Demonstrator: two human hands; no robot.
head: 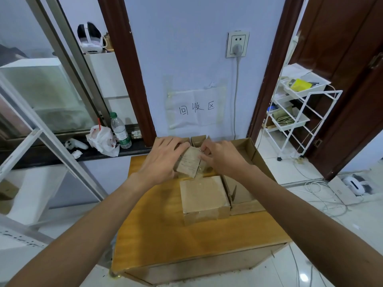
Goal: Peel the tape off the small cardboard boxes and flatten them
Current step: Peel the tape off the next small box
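**Q:** Clock reference?
**A:** Face laid flat on the desk, 12 toward the wall.

**Q:** Grip state?
**A:** My left grip is wrapped round the left side of a small cardboard box, fingers curled over its far edge. My right grip pinches the same box at its upper right corner, where a clear tape strip glints. Cannot tell whether the strip is lifted.

**Q:** Box position?
**A:** Held between both grips above the desk at about 12. It is tilted, with a faintly printed face toward me.

**Q:** Surface?
**A:** Glossy yellow wood-grain top.
- A closed box sits near centre.
- A large open carton stands at 3, against the closed box's right side, with its flaps up.
- An open small box shows at 12, behind my grips.

**Q:** Room?
**A:**
- 12: a pale blue wall with a handwritten paper sign taped on. Above it is a socket, and a grey cable hangs down from the plug.
- 9 to 10: a dark window sill carries a water bottle, a crumpled plastic bag and a white controller.
- 2 to 3: a white wire cart stands in a doorway beside a dark brown door.
- The white tiled floor has loose cables lying at 3.
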